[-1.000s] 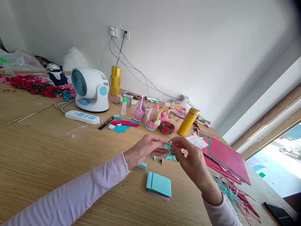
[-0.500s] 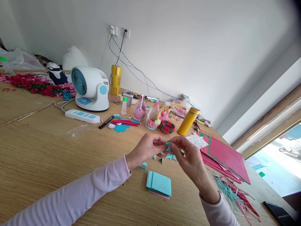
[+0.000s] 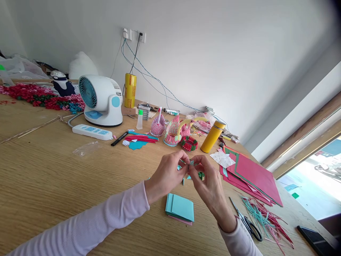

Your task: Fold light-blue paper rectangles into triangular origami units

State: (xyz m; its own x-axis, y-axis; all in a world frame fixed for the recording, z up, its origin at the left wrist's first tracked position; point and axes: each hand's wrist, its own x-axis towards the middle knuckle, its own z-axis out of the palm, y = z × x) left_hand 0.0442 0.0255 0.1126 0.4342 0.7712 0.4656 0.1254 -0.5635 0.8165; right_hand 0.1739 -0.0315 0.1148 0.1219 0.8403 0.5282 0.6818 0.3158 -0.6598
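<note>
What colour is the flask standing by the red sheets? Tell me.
Yellow flask, clearest in the head view.

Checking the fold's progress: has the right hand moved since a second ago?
Yes. The right hand has drawn nearer, toward the stack of blue paper.

Bare table [image 3: 48, 177] left; paper stack [image 3: 180, 209] and scissors [image 3: 246, 221] crowd near side.
</note>
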